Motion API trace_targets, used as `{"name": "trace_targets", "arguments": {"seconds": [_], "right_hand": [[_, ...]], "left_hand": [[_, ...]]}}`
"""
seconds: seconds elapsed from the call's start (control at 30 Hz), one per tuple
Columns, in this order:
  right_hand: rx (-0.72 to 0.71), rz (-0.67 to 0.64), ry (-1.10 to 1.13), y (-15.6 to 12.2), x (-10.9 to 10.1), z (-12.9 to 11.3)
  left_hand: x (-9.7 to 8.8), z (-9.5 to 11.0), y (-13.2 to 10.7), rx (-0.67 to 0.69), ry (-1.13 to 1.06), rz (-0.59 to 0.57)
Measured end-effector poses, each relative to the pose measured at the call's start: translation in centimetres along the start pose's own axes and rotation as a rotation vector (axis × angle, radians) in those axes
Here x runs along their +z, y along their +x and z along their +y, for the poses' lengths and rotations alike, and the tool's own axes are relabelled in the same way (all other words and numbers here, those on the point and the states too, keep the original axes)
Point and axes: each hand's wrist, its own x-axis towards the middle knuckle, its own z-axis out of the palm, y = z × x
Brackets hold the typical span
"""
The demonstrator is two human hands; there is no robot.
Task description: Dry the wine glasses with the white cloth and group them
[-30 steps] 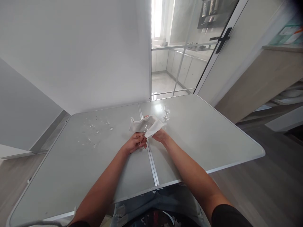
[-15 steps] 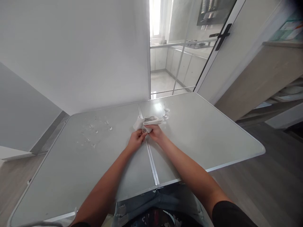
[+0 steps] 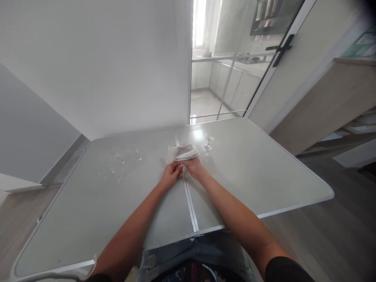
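Observation:
A folded white cloth (image 3: pixel 188 153) is bunched above the middle seam of the table, and my right hand (image 3: pixel 192 166) is closed around it from below and the right. My left hand (image 3: pixel 172 173) touches the cloth's lower left side, with fingers pinched together. Between those fingertips a small bit of something clear and shiny, like glass, shows; its shape is mostly covered by my hands and the cloth. A small clear stemmed glass (image 3: pixel 208 143) stands upright on the table, just beyond the cloth to the right.
Water drops and wet spots (image 3: pixel 123 161) are scattered over the left half of the pale grey table (image 3: pixel 264 168). A wall borders its far left side. Behind the table is a glass door with a black handle (image 3: pixel 282 50). Wooden shelving (image 3: pixel 329 105) stands at the right.
My right hand has turned the cloth, so its folded edge lies lower and more of it spreads across the top. The shiny bit at my left fingers is less visible. The view has shifted slightly.

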Motion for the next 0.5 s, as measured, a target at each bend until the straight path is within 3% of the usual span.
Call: {"name": "trace_targets", "arguments": {"seconds": [0.07,0.17,0.27,0.4,0.5], "right_hand": [[-0.001,0.025,0.009,0.2,0.0,0.3],[-0.009,0.047,0.065,0.7,-0.4,0.6],[-0.018,0.059,0.126,0.8,-1.0,0.4],[0.023,-0.048,0.106,0.5,-1.5,0.0],[0.037,-0.101,0.076,0.2,-1.3,-0.3]], "left_hand": [[0.3,-0.2,0.2,0.02,0.083,0.048],[0.3,-0.1,0.3,0.011,0.051,0.005],[-0.4,0.2,0.3,-0.052,-0.113,-0.115],[-2.1,0.6,0.0,-0.272,-0.406,-0.367],[-2.6,0.5,-0.1,-0.326,-0.469,-0.412]]}}
